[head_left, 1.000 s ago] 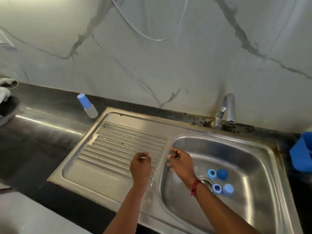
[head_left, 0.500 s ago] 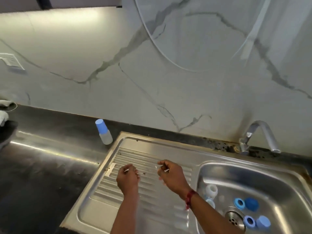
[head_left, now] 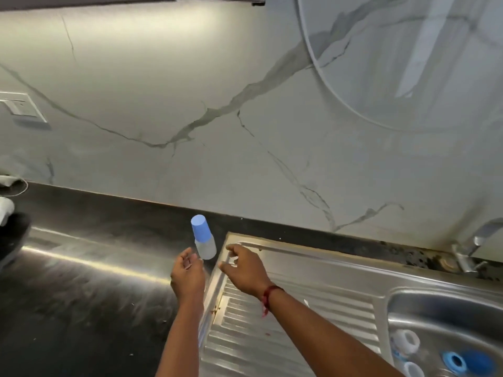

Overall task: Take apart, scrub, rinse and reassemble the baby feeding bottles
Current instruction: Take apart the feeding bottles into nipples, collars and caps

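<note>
left hand (head_left: 187, 276) just left of the sink (head_left: 326, 258), fingers loosely curled on nothing. bottle (head_left: 204, 247) upright beside it. right hand (head_left: 245, 270) over the sink's corner, fingers spread. steady the body low, then twist the blue cap (head_left: 200, 227).

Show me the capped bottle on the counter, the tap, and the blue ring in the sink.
capped bottle (head_left: 200, 227), head view, on its blue cap.
tap (head_left: 487, 227), head view, on the spout.
blue ring (head_left: 446, 360), head view, on its rim.

Capped bottle (head_left: 204, 239) on dark counter (head_left: 81, 295), left hand (head_left: 187, 276) and right hand (head_left: 245, 270) beside it, both empty
</note>
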The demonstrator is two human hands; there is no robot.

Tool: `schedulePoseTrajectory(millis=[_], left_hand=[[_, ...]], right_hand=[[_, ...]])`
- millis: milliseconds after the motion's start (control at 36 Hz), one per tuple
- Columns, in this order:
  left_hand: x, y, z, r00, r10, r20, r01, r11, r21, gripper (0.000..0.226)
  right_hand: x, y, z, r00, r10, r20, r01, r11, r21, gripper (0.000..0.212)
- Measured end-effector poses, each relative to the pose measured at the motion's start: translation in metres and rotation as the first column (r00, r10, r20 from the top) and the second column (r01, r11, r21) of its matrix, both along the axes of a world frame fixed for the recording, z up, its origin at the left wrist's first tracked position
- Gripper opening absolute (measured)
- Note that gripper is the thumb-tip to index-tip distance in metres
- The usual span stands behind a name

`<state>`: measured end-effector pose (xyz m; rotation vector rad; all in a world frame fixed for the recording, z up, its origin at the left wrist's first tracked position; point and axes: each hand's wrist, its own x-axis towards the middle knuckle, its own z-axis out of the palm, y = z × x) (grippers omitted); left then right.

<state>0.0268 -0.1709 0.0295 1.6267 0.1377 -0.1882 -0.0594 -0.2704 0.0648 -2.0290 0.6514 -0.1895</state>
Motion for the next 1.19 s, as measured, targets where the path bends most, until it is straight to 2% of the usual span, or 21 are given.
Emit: schedulePoseTrajectory(millis=[83, 194, 333, 389, 472, 528, 694, 861, 1000, 1111, 1194], left_hand=[[0.019, 0.003, -0.006, 1.0, 0.026, -0.005, -0.026, 1.0, 0.014, 0.026], [0.036, 0.003, -0.013, 0.998, 0.052, -0.032, -0.052, 0.998, -0.021, 0.037], [0.051, 0.003, -0.02, 0.995, 0.068, -0.077, -0.073, 0.995, -0.071, 0.039], [0.055, 0.003, -0.021, 0.994, 0.07, -0.078, -0.076, 0.995, -0.07, 0.038], [0.058, 0.004, -0.023, 0.994, 0.068, -0.08, -0.073, 0.995, -0.061, 0.039], [0.058, 0.004, -0.023, 0.996, 0.06, -0.072, -0.063, 0.997, -0.052, 0.04], [0.048, 0.009, -0.018, 1.0, -0.027, 0.014, 0.027, 0.999, 0.029, 0.05], [0.016, 0.006, -0.004, 0.989, -0.129, 0.069, 0.12, 0.986, 0.117, 0.062], [-0.027, 0.0, 0.009, 0.97, -0.216, 0.108, 0.206, 0.974, 0.099, 0.061], [-0.066, -0.01, 0.012, 0.915, -0.392, 0.099, 0.384, 0.919, 0.091, 0.058], [-0.103, -0.019, 0.014, 0.839, -0.539, 0.079, 0.533, 0.842, 0.085, 0.053]], right_hand=[[0.03, -0.002, 0.003, 1.0, 0.012, -0.003, -0.012, 1.0, -0.009, 0.057], [0.067, -0.007, -0.003, 1.0, 0.0, -0.018, -0.001, 1.0, -0.028, 0.075], [0.102, -0.005, -0.01, 1.0, 0.002, -0.008, -0.002, 1.0, 0.001, 0.09], [0.111, -0.003, -0.014, 1.0, -0.004, -0.004, 0.005, 1.0, 0.022, 0.085], [0.119, 0.0, -0.021, 0.999, -0.041, 0.016, 0.04, 0.999, 0.029, 0.059], [0.12, 0.001, -0.023, 0.998, -0.062, 0.032, 0.061, 0.998, 0.029, 0.05], [0.106, 0.001, -0.024, 0.994, -0.089, 0.064, 0.085, 0.995, 0.053, 0.052], [0.066, -0.008, -0.012, 0.971, -0.195, 0.137, 0.167, 0.967, 0.19, 0.051], [0.006, -0.024, 0.0, 0.946, -0.263, 0.189, 0.207, 0.941, 0.269, 0.045], [-0.052, -0.03, 0.0, 0.929, -0.327, 0.17, 0.249, 0.897, 0.364, 0.041], [-0.1, -0.033, -0.004, 0.915, -0.372, 0.156, 0.282, 0.866, 0.413, 0.033]])
